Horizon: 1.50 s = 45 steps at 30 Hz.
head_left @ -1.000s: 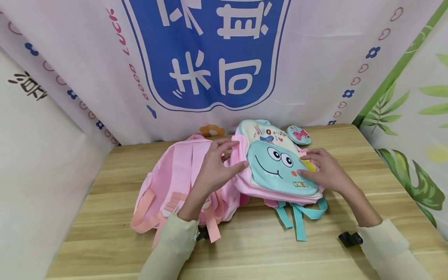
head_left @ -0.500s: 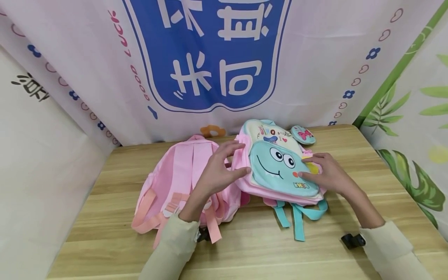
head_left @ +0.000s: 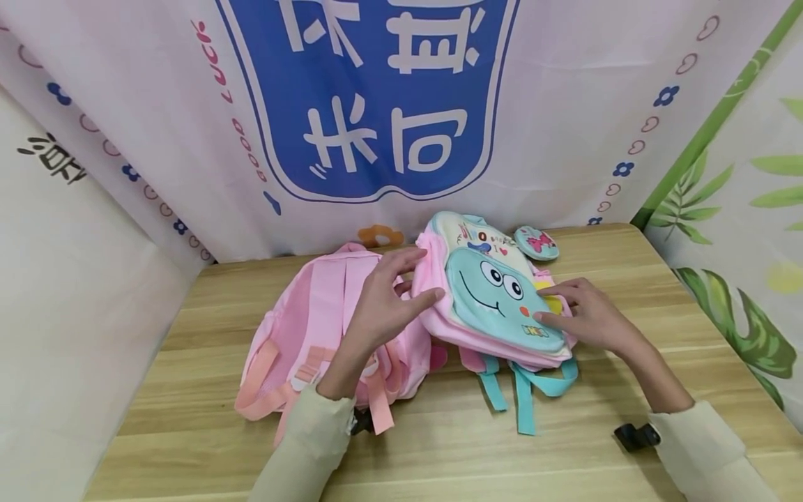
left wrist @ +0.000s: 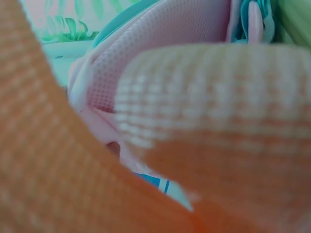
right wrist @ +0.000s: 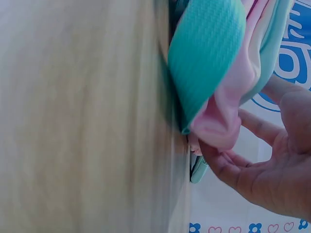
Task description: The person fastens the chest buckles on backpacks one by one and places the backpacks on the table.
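A small pink and teal backpack [head_left: 486, 307] with a smiling dinosaur face lies front up on the table, its left side raised. My left hand [head_left: 385, 303] holds its pink left side, thumb and fingers spread along it. On the other side my right hand [head_left: 590, 317] grips the edge, thumb on the front pocket and fingers round the side. In the left wrist view the mesh back panel [left wrist: 165, 43] shows beyond blurred fingers [left wrist: 233, 126]. A teal strap [right wrist: 209, 58] hangs close to the tabletop in the right wrist view. Part of each hand's grip is hidden.
A pink backpack [head_left: 323, 293] with peach straps lies against the dinosaur one, under my left forearm. A round teal pouch [head_left: 537, 242] sits behind at the right. The wooden table [head_left: 477, 464] meets a printed curtain [head_left: 552, 139] at the back.
The dinosaur backpack shifts slightly right, then back left, and its left side now tilts up more. Its teal straps have slid left. The pink backpack stays put.
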Tool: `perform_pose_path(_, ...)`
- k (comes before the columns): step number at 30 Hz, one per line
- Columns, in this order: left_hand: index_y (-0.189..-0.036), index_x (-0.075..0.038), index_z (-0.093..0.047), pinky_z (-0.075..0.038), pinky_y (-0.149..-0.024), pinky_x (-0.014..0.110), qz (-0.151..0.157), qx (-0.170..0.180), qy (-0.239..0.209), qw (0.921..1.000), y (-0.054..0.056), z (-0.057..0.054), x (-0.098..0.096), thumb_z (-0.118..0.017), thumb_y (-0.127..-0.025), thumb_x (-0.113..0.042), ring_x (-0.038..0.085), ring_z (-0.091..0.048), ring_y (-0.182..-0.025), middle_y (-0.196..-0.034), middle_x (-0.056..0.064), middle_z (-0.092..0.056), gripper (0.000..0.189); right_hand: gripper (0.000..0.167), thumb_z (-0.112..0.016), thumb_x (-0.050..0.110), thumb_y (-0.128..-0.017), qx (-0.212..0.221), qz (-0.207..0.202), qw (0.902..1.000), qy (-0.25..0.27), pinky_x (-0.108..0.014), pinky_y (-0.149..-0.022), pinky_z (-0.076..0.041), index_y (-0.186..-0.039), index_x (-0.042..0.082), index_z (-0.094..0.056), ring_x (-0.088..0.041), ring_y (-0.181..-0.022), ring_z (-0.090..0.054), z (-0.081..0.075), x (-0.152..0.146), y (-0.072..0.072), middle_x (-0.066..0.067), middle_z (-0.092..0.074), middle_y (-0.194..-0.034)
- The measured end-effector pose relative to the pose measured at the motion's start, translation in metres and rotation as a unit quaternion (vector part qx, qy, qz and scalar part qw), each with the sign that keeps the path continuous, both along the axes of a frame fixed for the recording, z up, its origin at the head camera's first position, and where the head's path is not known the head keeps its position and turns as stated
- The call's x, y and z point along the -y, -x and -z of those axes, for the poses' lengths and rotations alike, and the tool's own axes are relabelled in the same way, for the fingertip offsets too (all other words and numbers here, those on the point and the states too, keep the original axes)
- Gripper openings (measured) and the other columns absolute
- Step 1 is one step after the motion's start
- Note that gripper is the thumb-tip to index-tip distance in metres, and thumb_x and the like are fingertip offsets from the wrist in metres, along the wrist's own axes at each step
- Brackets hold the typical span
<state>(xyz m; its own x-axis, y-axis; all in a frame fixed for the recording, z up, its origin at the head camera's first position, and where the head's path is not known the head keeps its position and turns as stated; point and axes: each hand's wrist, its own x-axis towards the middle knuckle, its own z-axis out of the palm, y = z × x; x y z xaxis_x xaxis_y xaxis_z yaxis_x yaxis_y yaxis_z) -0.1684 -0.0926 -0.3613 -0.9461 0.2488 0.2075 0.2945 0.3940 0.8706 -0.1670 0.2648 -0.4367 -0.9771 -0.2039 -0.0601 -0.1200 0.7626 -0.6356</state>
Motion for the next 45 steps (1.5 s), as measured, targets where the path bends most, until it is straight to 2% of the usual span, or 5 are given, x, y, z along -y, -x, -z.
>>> perform_pose_path(12, -0.137, -0.007, -0.071, -0.054, -0.115, 0.05, 0.003, -0.034, 0.001, 0.9994, 0.001, -0.016, -0.002, -0.084, -0.09, -0.022, 0.032, -0.055, -0.139, -0.151, 0.013, -0.056, 0.051, 0.061, -0.08, 0.039, -0.097, 0.009, -0.013, 0.9995, 0.028, -0.035, -0.08, -0.044, -0.146, 0.004, -0.065, -0.035, -0.118, -0.051, 0.001, 0.01, 0.002, -0.027, -0.053, -0.141)
perform_pose_path(18, -0.138, -0.009, -0.071, -0.053, -0.116, 0.049, 0.001, -0.063, 0.015, 0.9979, 0.004, -0.026, -0.007, -0.083, -0.091, -0.024, 0.03, -0.055, -0.138, -0.149, 0.012, -0.058, 0.05, 0.062, -0.079, 0.036, -0.098, 0.023, -0.026, 0.9974, 0.063, -0.035, -0.076, -0.044, -0.148, 0.002, -0.062, -0.032, -0.11, -0.048, 0.001, 0.018, 0.003, -0.025, -0.053, -0.131)
perform_pose_path(28, -0.142, -0.012, -0.069, -0.054, -0.114, 0.051, 0.004, -0.116, 0.034, 0.9927, 0.006, -0.038, -0.015, -0.082, -0.09, -0.027, 0.029, -0.056, -0.139, -0.148, 0.01, -0.061, 0.055, 0.061, -0.078, 0.037, -0.099, 0.04, -0.039, 0.995, 0.083, -0.035, -0.079, -0.045, -0.149, 0.006, -0.062, -0.034, -0.117, -0.047, 0.003, 0.025, 0.012, -0.027, -0.048, -0.145)
perform_pose_path(34, -0.146, -0.012, -0.065, -0.059, -0.106, 0.051, 0.004, -0.135, 0.031, 0.9904, 0.006, -0.043, -0.017, -0.079, -0.09, -0.028, 0.028, -0.06, -0.127, -0.144, 0.012, -0.063, 0.06, 0.06, -0.078, 0.036, -0.099, 0.044, -0.054, 0.9934, 0.091, -0.036, -0.083, -0.045, -0.149, 0.007, -0.062, -0.034, -0.12, -0.048, 0.006, 0.033, 0.016, -0.027, -0.048, -0.148)
perform_pose_path(45, -0.152, -0.011, -0.058, -0.06, -0.105, 0.049, 0.012, -0.134, 0.003, 0.9909, 0.008, -0.049, -0.018, -0.079, -0.091, -0.028, 0.028, -0.062, -0.128, -0.149, 0.012, -0.061, 0.067, 0.068, -0.079, 0.035, -0.096, 0.063, -0.086, 0.9888, 0.104, -0.045, -0.097, -0.05, -0.153, 0.007, -0.057, -0.036, -0.126, -0.049, 0.009, 0.041, 0.02, -0.025, -0.047, -0.15)
